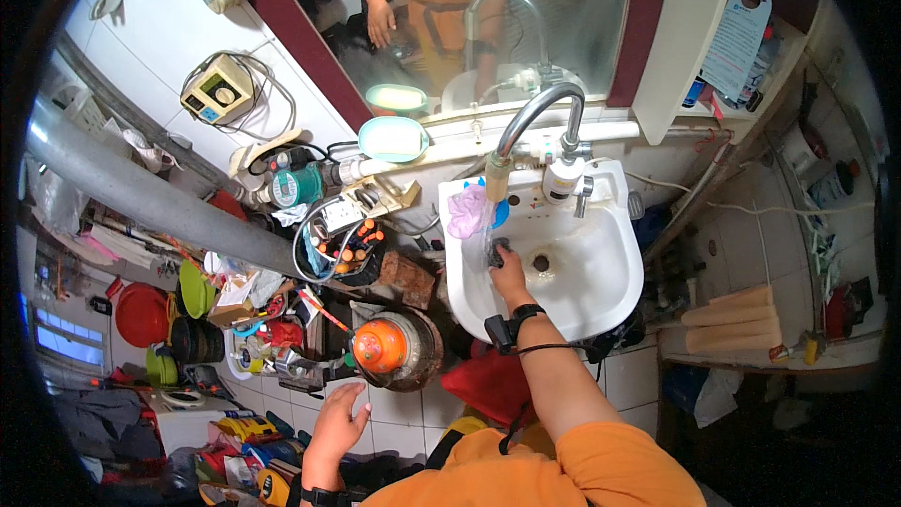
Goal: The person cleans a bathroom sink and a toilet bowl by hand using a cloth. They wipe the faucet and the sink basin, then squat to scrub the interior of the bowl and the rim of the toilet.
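My right hand [508,274] reaches into the left side of the white ceramic sink [591,271] and grips a dark grey scrubber or cloth [498,252]; its exact kind is unclear. Above it the curved chrome faucet [529,107] points down, and water seems to run from its spout. A pale purple cloth or mesh [467,213] lies on the sink's left rim, beside a blue item [500,213]. The drain [541,263] lies right of my fingers. My left hand [341,420] hangs in the air at lower left, fingers apart and holding nothing.
An orange rounded object [380,346] sits on a dark round base left of the sink. A mirror [450,28] rises behind the faucet. A soap dish [393,139] stands on the ledge. A thick grey pipe [176,190] crosses the left side, above crowded containers. A red object [486,387] lies below the sink.
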Demonstrator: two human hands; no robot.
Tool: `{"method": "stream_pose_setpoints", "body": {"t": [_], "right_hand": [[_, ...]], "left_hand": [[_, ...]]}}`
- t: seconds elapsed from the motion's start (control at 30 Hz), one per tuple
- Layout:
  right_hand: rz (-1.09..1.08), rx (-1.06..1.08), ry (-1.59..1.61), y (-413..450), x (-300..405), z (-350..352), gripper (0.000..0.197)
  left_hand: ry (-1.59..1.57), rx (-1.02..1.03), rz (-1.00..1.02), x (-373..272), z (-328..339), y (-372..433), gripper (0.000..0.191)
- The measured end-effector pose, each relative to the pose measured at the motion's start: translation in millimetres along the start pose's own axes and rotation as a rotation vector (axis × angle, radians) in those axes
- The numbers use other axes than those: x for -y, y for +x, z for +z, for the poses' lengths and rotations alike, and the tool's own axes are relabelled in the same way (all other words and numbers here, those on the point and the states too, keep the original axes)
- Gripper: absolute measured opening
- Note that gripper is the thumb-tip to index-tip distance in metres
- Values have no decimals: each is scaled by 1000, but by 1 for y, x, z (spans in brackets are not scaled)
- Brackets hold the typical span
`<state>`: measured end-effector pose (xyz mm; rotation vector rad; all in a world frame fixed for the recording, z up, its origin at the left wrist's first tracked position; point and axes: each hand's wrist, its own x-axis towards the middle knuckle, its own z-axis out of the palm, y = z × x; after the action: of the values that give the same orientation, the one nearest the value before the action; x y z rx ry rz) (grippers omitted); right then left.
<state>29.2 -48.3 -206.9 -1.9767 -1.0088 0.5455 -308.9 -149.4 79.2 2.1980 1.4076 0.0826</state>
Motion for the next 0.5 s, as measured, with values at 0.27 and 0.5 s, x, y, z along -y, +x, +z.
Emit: {"method": "stream_pose_setpoints", "body": {"t": [0.27, 0.5], "right_hand": [[193, 307, 100, -25, 49, -25, 40], [153, 126, -27, -19, 21, -23, 39]], "left_hand": [[12, 54, -4, 10, 3, -4, 33], [-12, -4, 19, 3, -2, 2, 31]]}}
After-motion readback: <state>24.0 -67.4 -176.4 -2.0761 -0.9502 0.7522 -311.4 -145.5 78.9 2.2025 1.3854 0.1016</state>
